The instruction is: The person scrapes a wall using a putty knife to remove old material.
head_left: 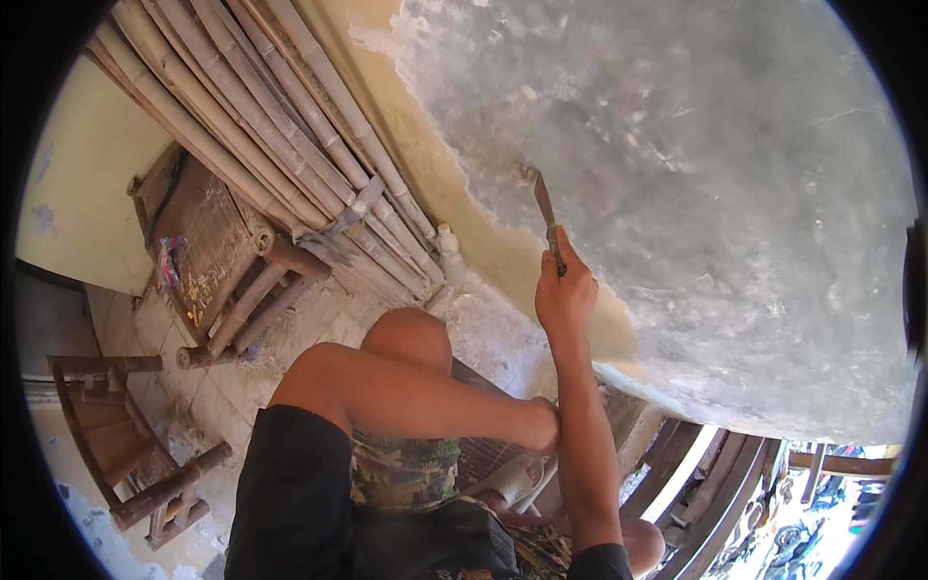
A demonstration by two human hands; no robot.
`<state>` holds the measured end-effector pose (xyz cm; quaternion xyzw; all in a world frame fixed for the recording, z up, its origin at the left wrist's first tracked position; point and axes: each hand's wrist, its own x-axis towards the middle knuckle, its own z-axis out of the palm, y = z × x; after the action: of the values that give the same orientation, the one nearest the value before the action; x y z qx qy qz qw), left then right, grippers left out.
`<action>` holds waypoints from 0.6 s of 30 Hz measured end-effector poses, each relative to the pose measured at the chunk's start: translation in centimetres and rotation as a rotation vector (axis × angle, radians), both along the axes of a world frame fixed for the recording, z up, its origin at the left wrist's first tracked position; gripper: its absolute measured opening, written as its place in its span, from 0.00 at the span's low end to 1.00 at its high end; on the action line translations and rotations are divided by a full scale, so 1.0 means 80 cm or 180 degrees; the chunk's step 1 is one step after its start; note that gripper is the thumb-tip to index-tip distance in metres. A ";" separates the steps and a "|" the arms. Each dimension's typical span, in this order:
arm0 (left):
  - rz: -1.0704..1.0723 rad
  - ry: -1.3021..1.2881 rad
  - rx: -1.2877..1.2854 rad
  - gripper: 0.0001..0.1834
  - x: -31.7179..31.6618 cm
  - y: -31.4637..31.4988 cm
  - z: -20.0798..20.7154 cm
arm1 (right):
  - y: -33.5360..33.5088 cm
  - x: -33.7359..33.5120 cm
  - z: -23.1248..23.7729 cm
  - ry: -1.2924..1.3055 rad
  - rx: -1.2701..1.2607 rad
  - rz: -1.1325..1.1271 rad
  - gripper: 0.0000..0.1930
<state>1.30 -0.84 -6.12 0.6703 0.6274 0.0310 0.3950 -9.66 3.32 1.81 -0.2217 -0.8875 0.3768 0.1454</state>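
Observation:
My right hand [566, 292] is closed around the handle of a putty knife [544, 206]. The tip of its narrow metal blade points up at a rough brownish spot [528, 172] on the grey plastered wall [696, 193]; whether it touches cannot be told. Bent across my body and over my knee [411, 338], my left arm ends with my left hand [543, 425] against the right forearm. The fingers of that hand are mostly hidden there.
Tied bamboo poles [280, 116] lean at the left, along the wall's yellow painted strip [464, 208]. A bamboo table [208, 251] with a small colourful packet [168, 261] and a wooden chair [121, 445] stand farther left. Wooden beams [710, 503] lie at the lower right.

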 end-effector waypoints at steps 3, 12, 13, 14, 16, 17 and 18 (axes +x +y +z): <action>-0.0769 -0.0092 0.0644 0.20 0.015 0.017 -0.053 | -0.002 -0.003 0.004 -0.0413 0.0352 0.0047 0.20; -0.0980 -0.0242 0.1198 0.20 0.004 0.027 -0.051 | 0.006 0.000 -0.007 -0.0353 0.0463 0.0186 0.20; -0.0918 -0.0219 0.1431 0.19 0.006 0.030 -0.062 | 0.005 -0.001 -0.006 -0.0331 0.0409 0.0253 0.20; -0.0855 -0.0193 0.1663 0.19 0.010 0.033 -0.072 | 0.002 -0.003 -0.006 -0.0308 0.0355 0.0323 0.20; -0.0624 -0.0494 0.1312 0.19 0.021 0.038 -0.076 | 0.001 -0.004 -0.006 -0.0313 0.0370 0.0293 0.21; -0.0515 -0.0644 0.1126 0.19 0.021 0.042 -0.079 | -0.001 -0.006 -0.006 -0.0318 0.0374 0.0253 0.21; -0.0406 -0.0819 0.0961 0.18 0.023 0.045 -0.075 | -0.001 -0.008 -0.010 -0.0341 0.0384 0.0248 0.21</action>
<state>3.10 2.77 -12.09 0.7508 0.5163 0.1850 0.3682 -10.27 3.26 1.01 -0.1978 -0.9231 0.3156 0.0961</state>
